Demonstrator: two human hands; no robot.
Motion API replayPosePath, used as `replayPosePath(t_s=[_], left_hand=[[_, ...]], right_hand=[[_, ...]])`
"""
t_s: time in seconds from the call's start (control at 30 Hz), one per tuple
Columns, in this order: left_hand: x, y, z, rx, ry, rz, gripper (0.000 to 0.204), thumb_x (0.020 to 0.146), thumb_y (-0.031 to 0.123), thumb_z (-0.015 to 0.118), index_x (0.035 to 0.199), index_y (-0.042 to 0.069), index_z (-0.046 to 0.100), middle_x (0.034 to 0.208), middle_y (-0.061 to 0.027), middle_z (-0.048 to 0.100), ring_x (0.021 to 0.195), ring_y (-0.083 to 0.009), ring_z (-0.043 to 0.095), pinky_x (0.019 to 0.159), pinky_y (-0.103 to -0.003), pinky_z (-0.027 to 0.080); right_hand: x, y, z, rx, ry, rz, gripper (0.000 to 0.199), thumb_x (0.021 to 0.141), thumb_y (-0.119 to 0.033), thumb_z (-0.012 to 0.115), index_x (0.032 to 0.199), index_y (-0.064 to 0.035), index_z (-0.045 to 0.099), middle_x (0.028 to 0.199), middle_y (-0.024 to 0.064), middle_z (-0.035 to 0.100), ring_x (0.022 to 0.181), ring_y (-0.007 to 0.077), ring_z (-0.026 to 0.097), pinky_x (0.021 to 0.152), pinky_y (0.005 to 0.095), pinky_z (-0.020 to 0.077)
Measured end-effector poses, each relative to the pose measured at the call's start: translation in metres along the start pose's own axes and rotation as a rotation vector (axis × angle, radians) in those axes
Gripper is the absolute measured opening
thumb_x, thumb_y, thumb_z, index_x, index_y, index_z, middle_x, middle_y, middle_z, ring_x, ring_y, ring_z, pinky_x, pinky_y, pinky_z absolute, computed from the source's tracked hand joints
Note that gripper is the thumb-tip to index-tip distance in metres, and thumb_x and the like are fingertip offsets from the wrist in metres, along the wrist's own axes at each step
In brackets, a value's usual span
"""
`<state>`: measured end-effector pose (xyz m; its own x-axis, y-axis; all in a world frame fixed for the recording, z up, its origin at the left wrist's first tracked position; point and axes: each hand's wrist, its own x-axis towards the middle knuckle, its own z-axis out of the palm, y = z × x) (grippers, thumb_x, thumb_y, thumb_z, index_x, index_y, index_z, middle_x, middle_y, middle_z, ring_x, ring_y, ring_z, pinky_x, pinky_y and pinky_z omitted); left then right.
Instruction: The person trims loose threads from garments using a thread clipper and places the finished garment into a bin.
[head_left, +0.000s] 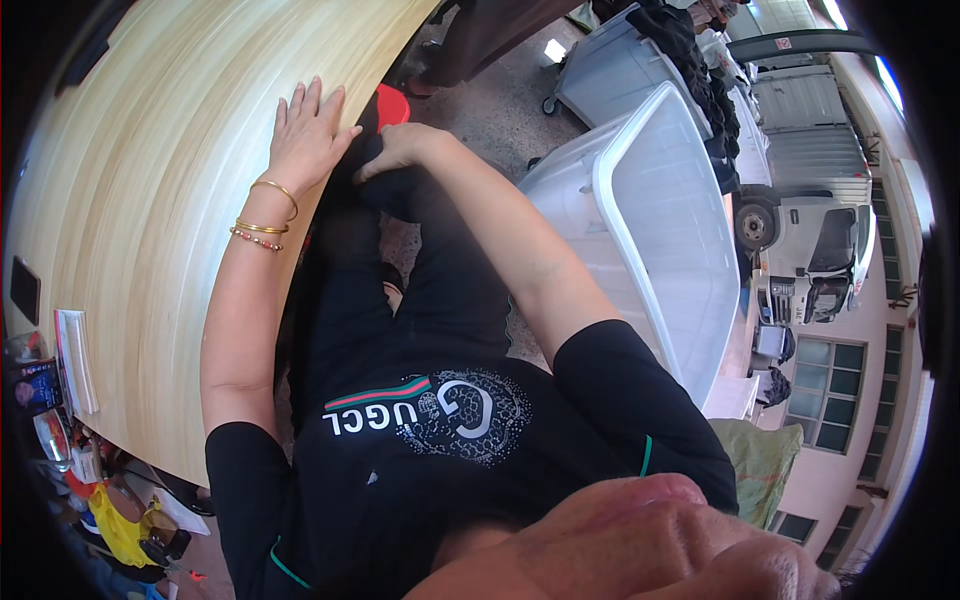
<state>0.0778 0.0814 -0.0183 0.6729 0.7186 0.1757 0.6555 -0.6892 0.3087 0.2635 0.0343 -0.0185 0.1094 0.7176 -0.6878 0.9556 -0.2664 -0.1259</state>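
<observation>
- To your right stands a big clear plastic bin (660, 240) with a white rim.
- Beyond it you see a grey bin (610, 70) heaped with dark clothes (690, 60).
- A white truck (810, 200) is parked outside.
- A green sack (760, 460) lies by your right shoulder.

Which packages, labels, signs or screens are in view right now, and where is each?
Dark flat rectangle, maybe a screen: far left edge of the wooden table.
White flat packet: on the table's left edge, below it.
Small colourful packages: cluttered at lower left, too small to tell apart.
Small red-and-white sign: top right, on a pipe.
</observation>
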Motion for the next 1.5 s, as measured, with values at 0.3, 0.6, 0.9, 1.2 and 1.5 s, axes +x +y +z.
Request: replayPosePath(t_s=[0.3,0.6,0.9,1.2,1.5], left_hand=[[0.000,-0.001,-0.003,0.019,-0.021,-0.005,0.065,0.095,0.049,0.051,0.148,0.013,0.038,0.157,-0.0217,0.025,0.147,-0.0384,0.019,0.118,-0.052,0.015],[0.001,-0.001,-0.005,0.014,-0.035,0.002,0.066,0.095,0.049,0.052,0.148,0.013,0.038,0.156,-0.0219,0.026,0.146,-0.0383,0.020,0.119,-0.051,0.015],[-0.001,-0.002,-0.001,0.008,-0.012,0.003,0.066,0.093,0.048,0.053,0.147,0.013,0.039,0.156,-0.0218,0.027,0.147,-0.0369,0.021,0.119,-0.050,0.014],[0.001,-0.004,0.004,0.013,0.012,0.013,0.065,0.094,0.049,0.052,0.147,0.014,0.040,0.156,-0.0214,0.027,0.146,-0.0367,0.021,0.119,-0.050,0.015],[0.003,-0.007,0.010,0.064,0.036,0.018,0.065,0.094,0.053,0.051,0.146,0.015,0.040,0.156,-0.0203,0.029,0.146,-0.0370,0.023,0.119,-0.051,0.016]], right_hand=[[-0.002,0.003,0.003,-0.033,0.043,0.000,0.107,0.063,-0.083,0.061,0.123,0.0052,0.062,0.124,0.0199,0.064,0.114,0.0311,0.063,0.098,0.0398,0.0481],[0.008,0.009,0.010,-0.079,0.117,0.039,0.092,0.084,-0.080,0.039,0.127,-0.0017,0.061,0.125,0.0180,0.064,0.118,0.0321,0.060,0.100,0.0421,0.0452],[-0.027,0.018,0.003,0.062,0.032,0.026,0.097,0.080,-0.070,0.057,0.147,-0.0036,0.036,0.139,0.0247,0.050,0.129,0.0352,0.051,0.106,0.0423,0.0410],[-0.089,0.068,-0.017,0.248,-0.154,-0.013,0.103,0.065,-0.070,0.070,0.137,0.0016,0.051,0.136,0.0231,0.054,0.125,0.0314,0.054,0.103,0.0381,0.0437],[-0.072,0.053,-0.018,0.090,-0.101,0.081,0.102,0.069,-0.074,0.064,0.125,0.0113,0.058,0.126,0.0277,0.060,0.120,0.0351,0.058,0.103,0.0381,0.0436]])
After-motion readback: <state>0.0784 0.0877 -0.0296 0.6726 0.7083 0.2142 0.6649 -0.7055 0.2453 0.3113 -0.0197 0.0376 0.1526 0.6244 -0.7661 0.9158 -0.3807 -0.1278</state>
